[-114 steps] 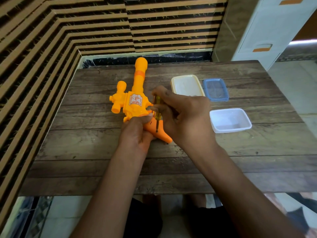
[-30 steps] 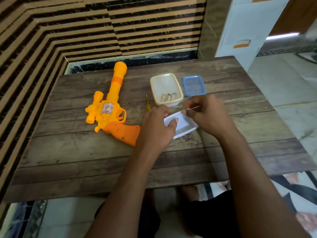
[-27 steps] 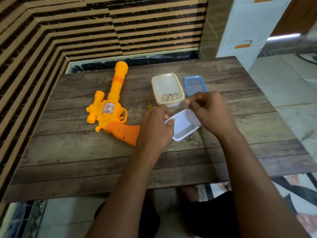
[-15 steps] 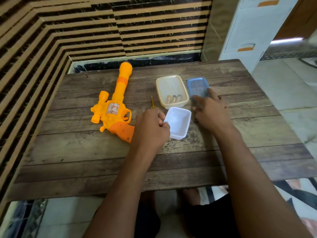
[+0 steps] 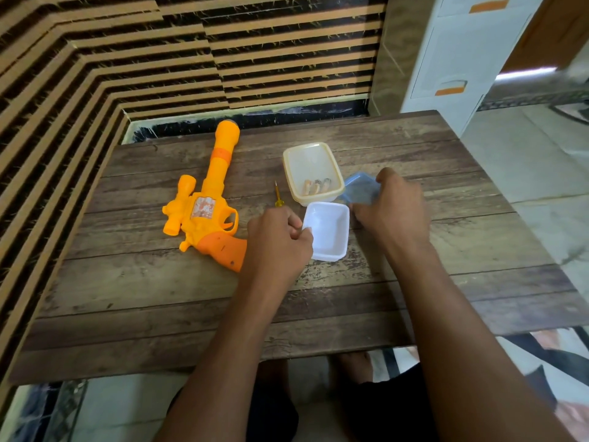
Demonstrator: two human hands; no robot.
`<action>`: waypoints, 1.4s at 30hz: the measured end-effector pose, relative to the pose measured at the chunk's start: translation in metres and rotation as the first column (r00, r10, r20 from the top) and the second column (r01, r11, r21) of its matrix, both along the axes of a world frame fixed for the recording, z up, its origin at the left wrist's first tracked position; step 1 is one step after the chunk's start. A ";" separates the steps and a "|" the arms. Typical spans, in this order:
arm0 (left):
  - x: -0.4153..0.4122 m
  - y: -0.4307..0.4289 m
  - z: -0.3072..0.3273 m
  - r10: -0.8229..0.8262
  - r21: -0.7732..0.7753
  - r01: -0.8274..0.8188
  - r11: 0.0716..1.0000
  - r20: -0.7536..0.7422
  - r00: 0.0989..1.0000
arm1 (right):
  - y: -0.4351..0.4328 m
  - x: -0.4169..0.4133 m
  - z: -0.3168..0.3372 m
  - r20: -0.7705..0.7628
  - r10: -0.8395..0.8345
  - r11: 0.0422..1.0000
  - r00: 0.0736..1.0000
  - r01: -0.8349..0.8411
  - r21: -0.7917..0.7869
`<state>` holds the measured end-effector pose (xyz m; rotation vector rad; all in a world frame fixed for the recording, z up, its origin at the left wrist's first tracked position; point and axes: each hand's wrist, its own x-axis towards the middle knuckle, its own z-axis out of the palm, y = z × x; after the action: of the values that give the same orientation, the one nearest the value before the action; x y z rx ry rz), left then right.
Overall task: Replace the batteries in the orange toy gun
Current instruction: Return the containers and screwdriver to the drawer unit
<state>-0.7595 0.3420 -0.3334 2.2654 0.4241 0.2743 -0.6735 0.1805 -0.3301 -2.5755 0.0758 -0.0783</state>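
The orange toy gun (image 5: 207, 205) lies flat on the wooden table (image 5: 159, 291), barrel pointing away, left of both hands. A small yellow screwdriver (image 5: 278, 196) lies between the gun and the cream container (image 5: 312, 167), which holds three batteries (image 5: 317, 186). My left hand (image 5: 275, 240) grips the left rim of the white container (image 5: 328, 231). My right hand (image 5: 393, 208) holds the blue lid (image 5: 360, 188), tilted up off the table beside the cream container.
A striped wall runs along the table's left and far sides. A white drawer cabinet (image 5: 462, 52) stands past the far right corner. The table's right edge drops to a tiled floor (image 5: 535, 161). My legs show under the near edge.
The gun and screwdriver were set down earlier. In the last half second my right hand took hold of the blue lid and tilted it up; my left hand stays on the white container.
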 end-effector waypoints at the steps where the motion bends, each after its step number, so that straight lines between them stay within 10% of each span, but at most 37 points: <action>1: 0.000 0.000 -0.001 0.001 -0.019 -0.002 1.000 -0.009 1.000 | -0.001 -0.002 0.003 0.005 -0.023 1.000 1.000 0.022 0.019; 9: 0.003 -0.009 0.001 0.000 -0.179 -0.010 0.984 -0.055 0.998 | -0.012 -0.023 0.029 -0.096 -0.066 0.949 0.993 0.092 0.301; 42: 0.005 -0.023 0.011 -0.052 -0.395 -0.023 0.918 -0.177 0.983 | -0.018 -0.013 0.005 -0.260 0.107 0.960 0.960 -0.031 0.279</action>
<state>-0.7542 0.3190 -0.3229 1.8976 0.5090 -0.0324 -0.6863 0.1628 -0.3251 -2.2937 0.0915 0.2957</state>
